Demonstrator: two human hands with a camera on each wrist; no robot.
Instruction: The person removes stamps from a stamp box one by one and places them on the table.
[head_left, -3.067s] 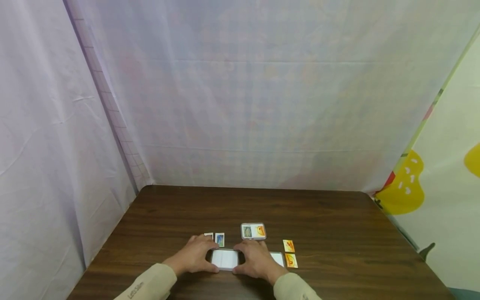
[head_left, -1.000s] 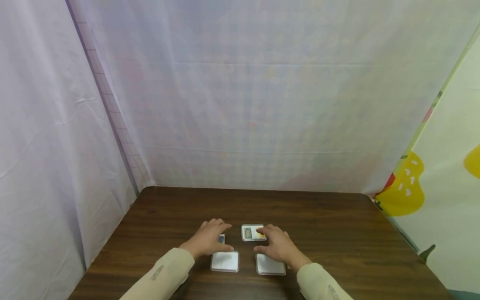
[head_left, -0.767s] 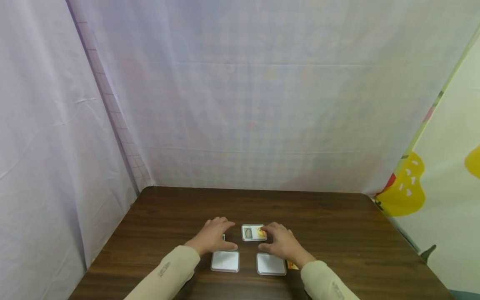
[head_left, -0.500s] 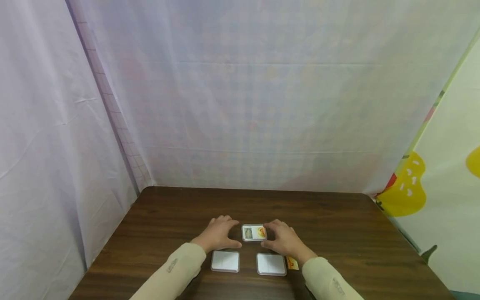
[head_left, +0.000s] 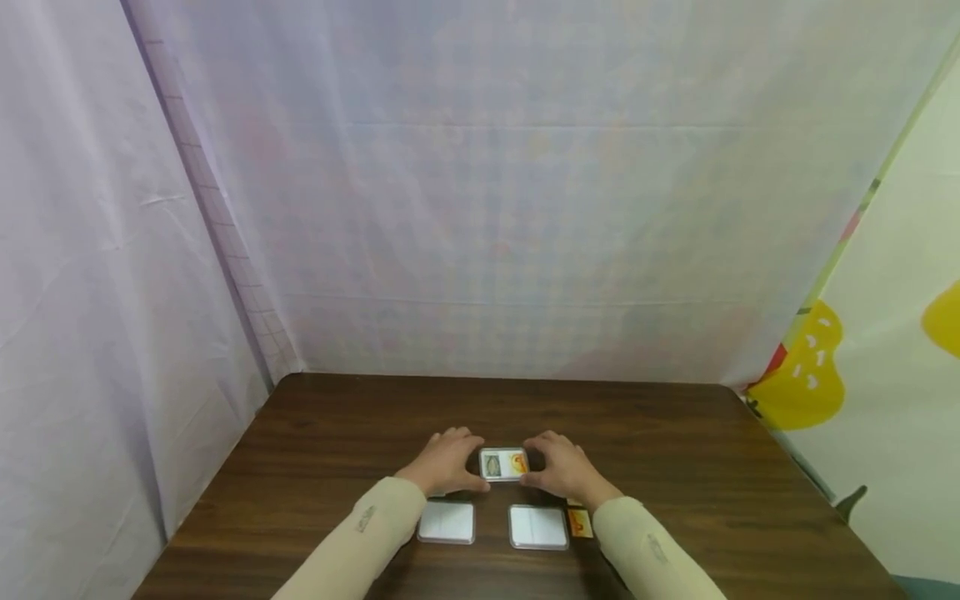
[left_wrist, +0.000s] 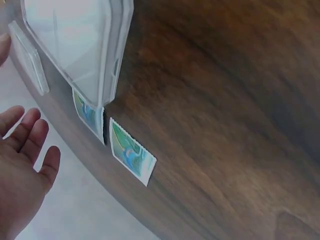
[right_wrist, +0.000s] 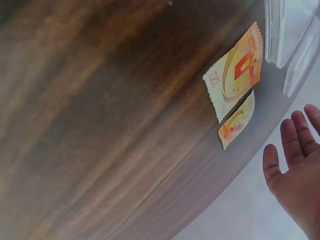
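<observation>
At the middle of the table, a clear flat case [head_left: 505, 465] holds a grey-green stamp [head_left: 492, 466] and an orange stamp [head_left: 519, 462]. My left hand [head_left: 447, 463] is at its left edge, fingertips and thumb spread along that side. On the opposite edge is my right hand [head_left: 564, 469], placed the same way. Both wrist views show the fingers only slightly bent: left hand [left_wrist: 25, 165] and right hand [right_wrist: 297, 170]. Two cases with white inserts lie nearer the front, a left case [head_left: 447, 522] and a right case [head_left: 538, 527].
Two blue-green stamps, a nearer stamp [left_wrist: 131, 152] and a farther stamp [left_wrist: 89, 115], lie beyond the left case. Two orange stamps, a larger-looking one [right_wrist: 237, 75] and one behind it [right_wrist: 237, 122], sit beside the right case. A curtain borders the back of the wooden table [head_left: 337, 417].
My hands have left the front left case and moved forward to both sides of the farther case, closing in on its edges. That case stays in about the same place.
</observation>
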